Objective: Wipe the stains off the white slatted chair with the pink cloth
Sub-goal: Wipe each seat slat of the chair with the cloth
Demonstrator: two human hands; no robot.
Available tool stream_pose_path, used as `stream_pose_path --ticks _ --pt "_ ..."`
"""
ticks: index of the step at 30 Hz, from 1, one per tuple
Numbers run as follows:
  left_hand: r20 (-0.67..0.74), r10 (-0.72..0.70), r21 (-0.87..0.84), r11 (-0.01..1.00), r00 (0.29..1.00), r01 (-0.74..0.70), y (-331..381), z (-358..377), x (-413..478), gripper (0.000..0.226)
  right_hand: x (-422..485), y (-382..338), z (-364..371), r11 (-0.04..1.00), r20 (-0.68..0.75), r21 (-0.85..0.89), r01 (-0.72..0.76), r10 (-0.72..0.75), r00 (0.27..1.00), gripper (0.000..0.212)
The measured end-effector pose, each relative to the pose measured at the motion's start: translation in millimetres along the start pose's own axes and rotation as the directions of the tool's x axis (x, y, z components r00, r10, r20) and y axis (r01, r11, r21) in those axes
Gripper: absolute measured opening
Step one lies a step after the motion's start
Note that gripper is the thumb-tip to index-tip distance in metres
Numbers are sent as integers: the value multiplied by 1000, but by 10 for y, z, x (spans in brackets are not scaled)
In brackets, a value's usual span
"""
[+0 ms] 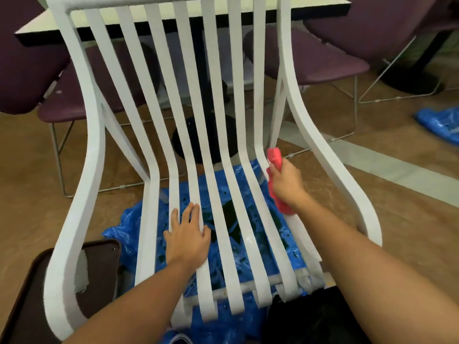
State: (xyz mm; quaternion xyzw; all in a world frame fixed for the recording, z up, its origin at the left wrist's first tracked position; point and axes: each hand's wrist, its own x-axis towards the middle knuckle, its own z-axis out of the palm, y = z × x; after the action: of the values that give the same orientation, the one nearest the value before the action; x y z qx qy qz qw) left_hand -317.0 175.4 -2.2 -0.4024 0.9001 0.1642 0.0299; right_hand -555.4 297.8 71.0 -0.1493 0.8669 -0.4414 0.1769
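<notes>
White slatted chair (pixel 95 145) stands on a blue plastic sheet (pixel 119 232) spread over the brown floor (pixel 387 214), its seat directly under the 2 hands. Pink cloth (pixel 274 157) is bunched in the right hand (pixel 285 182), whose fingers curl tight round it. One end pokes out past the fingers and touches the outermost slat where seat bends into back. Left hand (pixel 186 239) lies flat on the seat slats, fingers straight and slightly spread, pointing at the backrest. Beyond the fingertips, behind the backrest, stand a table (pixel 49 23) and purple chairs (pixel 310 53). A brown tray (pixel 99 264) lies just left of the left wrist.
</notes>
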Motion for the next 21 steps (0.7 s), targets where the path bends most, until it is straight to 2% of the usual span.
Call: stream_pose_path --ticks 1,2,3,4,5,6,7,9,10,13,16,18,20,21 --pt "1 -2 -1 1000 1000 2 -8 2 1 63 -48 -157 -65 979 26 203 -3 -2 1000 14" --pt "0 -2 0 1000 1000 2 -6 5 -1 63 -103 -314 -154 913 59 407 -27 4 998 14" --pt "-2 -2 -2 1000 1000 2 -10 11 0 63 -145 -470 -252 791 108 607 -81 19 994 17" --pt "-2 -2 -5 1000 1000 2 -7 15 -1 63 -181 -616 -385 614 170 774 -152 29 985 23" --pt "-1 -4 -13 1000 1000 4 -8 17 -3 63 -208 -741 -534 423 227 881 -211 13 974 29" --pt "1 -6 -20 1000 1000 6 -8 22 -3 63 -239 -852 -694 291 264 924 -249 -14 964 35" --pt "-1 -7 -21 1000 1000 7 0 26 -1 63 -268 -924 -866 253 268 935 -250 -39 963 41" --pt "-8 -8 -8 1000 1000 8 1 31 0 63 -314 -984 -1174 277 204 946 -171 -91 975 46" --pt "-8 -6 -1 1000 1000 6 0 35 4 64 -315 -965 -1322 284 150 952 -116 -100 984 41" --pt "-5 -6 3 1000 1000 6 -7 45 10 64 -245 -793 -1664 335 8 942 6 -40 999 35" --pt "-5 -10 6 1000 1000 10 -6 52 10 64 -160 -513 -1897 317 -68 947 50 44 997 20" --pt "-9 -13 2 1000 1000 13 -6 54 9 63 -116 -298 -2043 301 -123 949 90 93 988 19" --pt "-10 -13 -2 1000 1000 13 1 57 11 63 10 -36 -2105 364 -187 923 124 144 972 16" --pt "-10 -13 -4 1000 1000 13 5 54 12 63 63 112 -2081 449 -218 888 102 216 952 11"
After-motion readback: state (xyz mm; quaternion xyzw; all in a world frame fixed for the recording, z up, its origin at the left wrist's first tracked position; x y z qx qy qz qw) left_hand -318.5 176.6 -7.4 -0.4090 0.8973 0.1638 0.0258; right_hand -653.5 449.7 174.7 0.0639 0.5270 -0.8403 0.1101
